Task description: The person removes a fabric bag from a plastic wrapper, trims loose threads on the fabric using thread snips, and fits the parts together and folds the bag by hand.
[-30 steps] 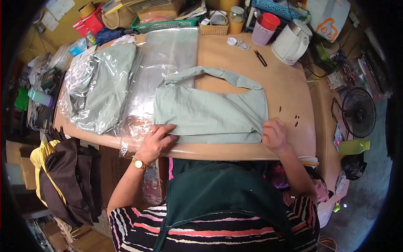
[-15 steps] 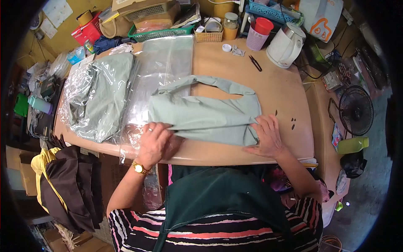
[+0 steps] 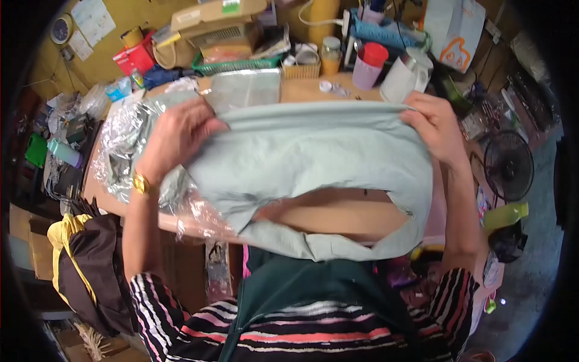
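A folded pale green apron (image 3: 301, 148) is held up above the table, stretched between both hands. Its strap loop hangs toward my body, and the tabletop shows through the gap. My left hand (image 3: 181, 133), with a gold watch at the wrist, is closed on the upper left corner. At the upper right corner, my right hand (image 3: 435, 125) pinches the cloth between thumb and fingers. Beside my left hand lies a pale green cloth in a clear plastic bag (image 3: 123, 139). Flat clear plastic bags (image 3: 244, 87) show partly behind the apron.
Along the back stand a green basket (image 3: 241, 64), a jar (image 3: 330, 54), a red cup (image 3: 375, 54) and a white electric kettle (image 3: 405, 77). To the right are a black fan (image 3: 508, 164) and a green bottle (image 3: 506, 214). Dark cloth (image 3: 96, 265) hangs at left.
Both hands have raised the apron off the table and brought it up. Its strap loop, which lay at the far side, now hangs on the near side.
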Tool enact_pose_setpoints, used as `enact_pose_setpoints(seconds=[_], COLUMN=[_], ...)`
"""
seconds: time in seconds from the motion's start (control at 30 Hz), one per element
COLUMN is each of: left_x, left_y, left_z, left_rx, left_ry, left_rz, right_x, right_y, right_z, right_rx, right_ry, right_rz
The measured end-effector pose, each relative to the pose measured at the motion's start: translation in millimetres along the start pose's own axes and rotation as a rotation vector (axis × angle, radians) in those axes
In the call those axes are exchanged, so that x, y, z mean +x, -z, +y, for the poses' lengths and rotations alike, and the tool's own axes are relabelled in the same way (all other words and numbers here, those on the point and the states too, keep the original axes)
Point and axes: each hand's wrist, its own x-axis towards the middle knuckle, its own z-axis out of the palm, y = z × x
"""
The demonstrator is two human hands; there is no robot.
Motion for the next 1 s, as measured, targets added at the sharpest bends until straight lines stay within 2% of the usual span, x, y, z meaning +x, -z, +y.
enact_pose_setpoints(seconds=[0.03, 0.1, 0.17, 0.23, 0.3, 0.37, 0.4, 0.43, 0.47, 0.5, 0.53, 0.57, 0.6, 0.67, 0.73, 1.0], left_x=[0, -4, -21, -50, -82, -117, -126, -135, -138, -129, -109, -89, -72, -63, -74, -86], left_y=[3, 18, 16, -7, -43, -83, -91, -97, -99, -104, -112, -122, -140, -179, -225, -232], left_z=[1, 22, 37, 46, 53, 57, 57, 56, 58, 61, 70, 81, 99, 113, 102, 79], left_rx=[0.072, 0.025, 0.104, -0.058, -0.022, -0.132, -0.133, -0.249, -0.367, -0.373, -0.271, -0.165, -0.088, -0.007, 0.076, 0.002], left_ry=[-0.025, -0.046, -0.084, -0.086, -0.110, 0.008, 0.005, 0.185, 0.369, 0.373, 0.371, 0.361, 0.328, 0.291, 0.290, 0.352], left_rz=[0.040, 0.234, 0.344, 0.255, 0.095, -0.271, -0.270, -0.418, -0.567, -0.571, -0.362, -0.151, -0.200, -0.250, -0.375, -0.330], right_x=[5, -9, -32, -55, -93, -130, -148, -159, -156, -149, -142, -121, -99, -82, -93, -109], right_y=[7, 15, 12, -1, -38, -75, -92, -101, -107, -116, -126, -137, -151, -196, -222, -210], right_z=[-1, 2, -4, 11, 33, 52, 62, 70, 71, 67, 59, 44, 26, 17, 50, 61], right_rx=[-0.010, -0.117, -0.093, -0.338, -0.301, -0.333, -0.175, -0.015, -0.015, 0.191, 0.398, 0.103, -0.188, -0.424, -0.430, -0.528], right_ry=[0.028, 0.358, 0.262, 0.440, 0.149, -0.012, -0.119, -0.226, -0.229, -0.375, -0.520, -0.352, -0.179, -0.200, -0.260, -0.591], right_rz=[0.024, 0.484, 0.500, 0.532, 0.323, -0.036, -0.200, -0.366, -0.371, -0.189, -0.001, 0.030, 0.061, -0.052, -0.051, -0.167])
